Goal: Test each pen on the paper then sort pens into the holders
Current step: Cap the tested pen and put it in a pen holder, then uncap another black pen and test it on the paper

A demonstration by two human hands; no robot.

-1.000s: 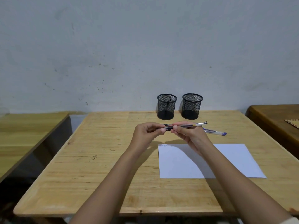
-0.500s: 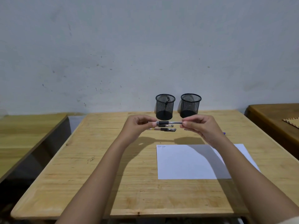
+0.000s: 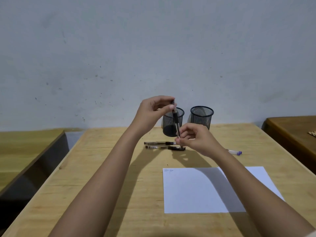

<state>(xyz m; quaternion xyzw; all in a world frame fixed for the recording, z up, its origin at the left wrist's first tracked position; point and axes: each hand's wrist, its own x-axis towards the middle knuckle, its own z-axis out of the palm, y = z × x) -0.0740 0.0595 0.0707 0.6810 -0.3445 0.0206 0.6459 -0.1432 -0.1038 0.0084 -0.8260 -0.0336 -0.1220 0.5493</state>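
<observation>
Wooden table [image 3: 106,194] carries two black mesh holders [image 3: 201,117] at the far edge, beyond the right hand [image 3: 196,139]. Two black pens [image 3: 162,145] lie side by side just below that hand; a blue-capped pen [image 3: 236,152] lies to its right. White paper [image 3: 196,192] lies flat nearer the person, faint scribbles in its top-left corner.

Both forearms are bare from the lower edge of the view up to the wrists, with no watch, bracelet or ring showing on the left hand [image 3: 150,113] or the right hand [image 3: 198,139]. A small corner of pale, cream-coloured sleeve [image 3: 311,234] shows at the bottom right, by the right arm
</observation>
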